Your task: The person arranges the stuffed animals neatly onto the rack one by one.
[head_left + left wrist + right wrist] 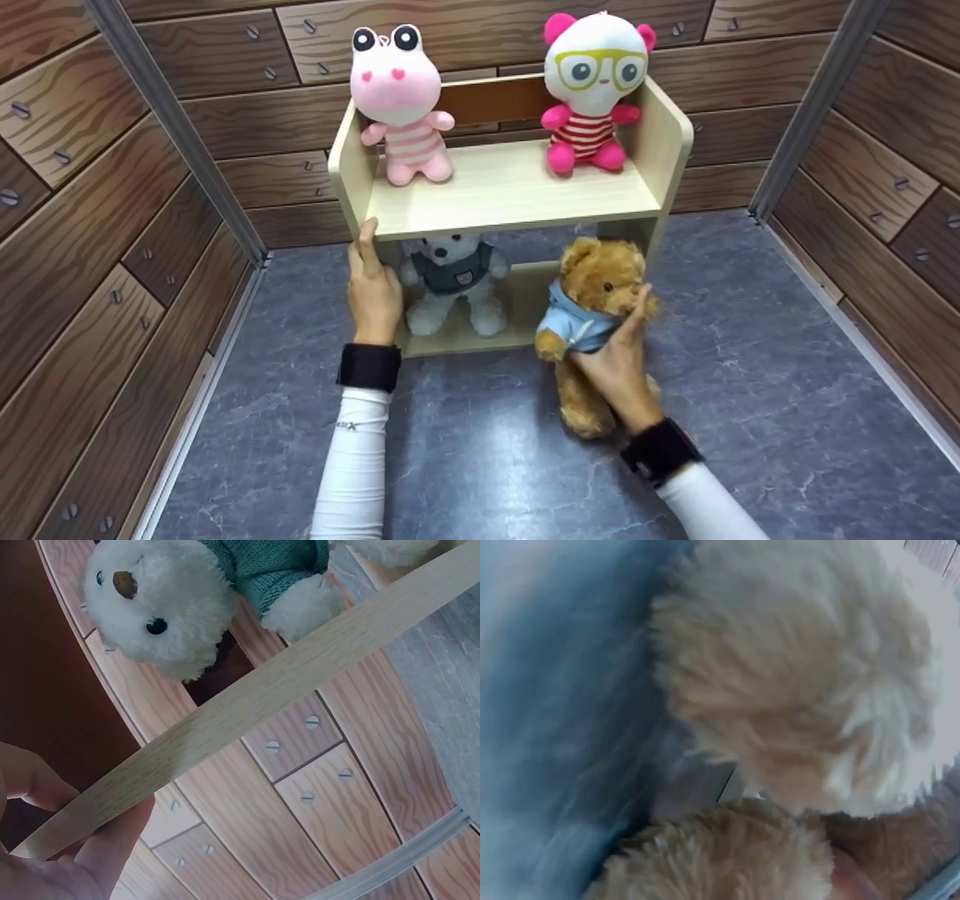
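Observation:
My left hand [373, 296] grips the front edge of the left side panel of a pale wooden two-tier shelf [510, 187]. In the left wrist view, fingers lie on both sides of that panel edge [225, 716]. My right hand [619, 371] holds a brown teddy bear [600, 277] in a light blue hoodie round its body, upright in front of the shelf's lower right side. Brown fur [802, 675] fills much of the right wrist view, blurred. On the lower tier, at the left, sits a white plush toy [457, 277] in a dark green knit top.
On the upper tier, a pink plush toy [409, 112] with big eyes sits at the left and a panda plush [592, 97] with yellow glasses at the right. Wood-patterned walls [480, 30] enclose the grey marbled floor [465, 450] behind and on both sides.

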Action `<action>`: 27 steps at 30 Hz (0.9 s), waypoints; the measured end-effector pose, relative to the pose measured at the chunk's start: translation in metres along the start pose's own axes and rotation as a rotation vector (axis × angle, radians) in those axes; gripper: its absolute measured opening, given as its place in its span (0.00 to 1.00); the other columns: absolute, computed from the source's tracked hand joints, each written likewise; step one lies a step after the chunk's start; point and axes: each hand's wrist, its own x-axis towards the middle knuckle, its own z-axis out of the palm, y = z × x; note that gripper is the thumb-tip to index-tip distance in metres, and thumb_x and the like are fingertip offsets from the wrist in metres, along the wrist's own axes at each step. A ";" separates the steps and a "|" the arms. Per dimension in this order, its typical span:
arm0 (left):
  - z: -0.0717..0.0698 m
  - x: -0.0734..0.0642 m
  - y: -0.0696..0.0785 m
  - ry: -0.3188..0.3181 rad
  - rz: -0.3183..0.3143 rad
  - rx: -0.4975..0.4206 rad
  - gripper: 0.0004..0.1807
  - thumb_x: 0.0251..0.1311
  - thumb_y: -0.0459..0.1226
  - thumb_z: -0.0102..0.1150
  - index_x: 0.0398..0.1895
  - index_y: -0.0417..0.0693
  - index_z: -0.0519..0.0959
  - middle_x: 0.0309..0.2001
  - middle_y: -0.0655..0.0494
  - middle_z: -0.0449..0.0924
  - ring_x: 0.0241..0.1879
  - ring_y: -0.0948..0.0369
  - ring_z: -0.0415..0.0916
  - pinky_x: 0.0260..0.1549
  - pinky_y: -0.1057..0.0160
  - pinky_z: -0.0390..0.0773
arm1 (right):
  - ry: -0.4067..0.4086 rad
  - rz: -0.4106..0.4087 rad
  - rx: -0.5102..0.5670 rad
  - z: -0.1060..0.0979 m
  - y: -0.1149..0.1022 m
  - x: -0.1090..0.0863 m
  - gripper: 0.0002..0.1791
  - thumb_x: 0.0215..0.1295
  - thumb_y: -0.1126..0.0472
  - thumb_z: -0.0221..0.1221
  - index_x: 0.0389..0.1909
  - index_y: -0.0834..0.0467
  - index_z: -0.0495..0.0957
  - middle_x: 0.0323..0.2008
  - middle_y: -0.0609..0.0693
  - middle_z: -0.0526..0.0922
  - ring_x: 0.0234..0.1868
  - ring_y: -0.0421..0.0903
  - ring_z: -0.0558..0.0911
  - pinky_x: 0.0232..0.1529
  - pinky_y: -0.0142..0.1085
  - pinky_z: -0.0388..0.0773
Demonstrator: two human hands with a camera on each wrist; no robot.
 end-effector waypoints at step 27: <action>0.001 -0.002 -0.003 0.012 0.036 -0.004 0.42 0.54 0.18 0.48 0.69 0.61 0.58 0.58 0.32 0.71 0.31 0.37 0.76 0.24 0.43 0.78 | 0.212 -0.073 -0.020 0.062 0.014 0.039 0.72 0.45 0.56 0.79 0.78 0.63 0.33 0.74 0.73 0.51 0.73 0.69 0.57 0.75 0.54 0.52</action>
